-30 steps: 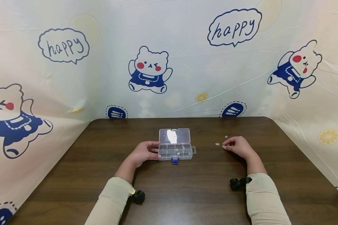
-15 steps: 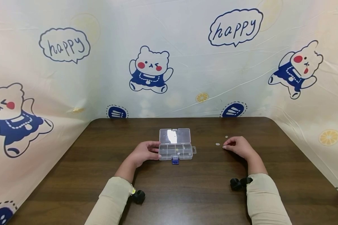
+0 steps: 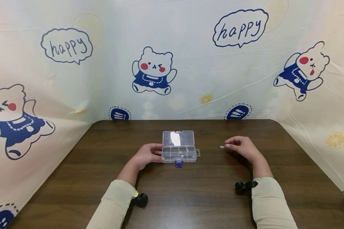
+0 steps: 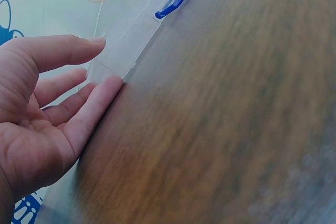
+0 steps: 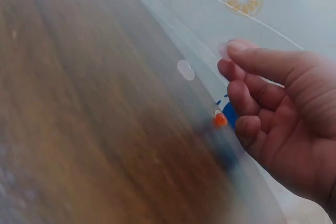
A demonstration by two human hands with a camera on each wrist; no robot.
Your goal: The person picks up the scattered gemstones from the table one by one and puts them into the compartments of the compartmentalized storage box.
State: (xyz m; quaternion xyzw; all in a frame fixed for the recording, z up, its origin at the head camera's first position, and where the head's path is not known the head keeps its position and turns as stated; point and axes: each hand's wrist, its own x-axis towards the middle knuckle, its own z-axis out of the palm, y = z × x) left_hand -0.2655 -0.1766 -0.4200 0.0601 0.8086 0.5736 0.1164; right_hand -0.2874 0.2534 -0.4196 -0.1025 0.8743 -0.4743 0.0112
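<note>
"Where's the pale disc (image 5: 222, 51)?"
"Pinched between the right hand's (image 5: 286, 103) thumb and forefinger; a second disc (image 3: 222, 147) lies just left of its fingertips."
"And the left hand (image 3: 143, 156)?"
"Fingers fairly straight, touching the clear box (image 3: 169, 161). I'd pinch lightly, bracing the box."

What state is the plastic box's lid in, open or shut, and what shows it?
Open. The lid is swung back past the far edge of the box, leaving the compartments uncovered.
</note>
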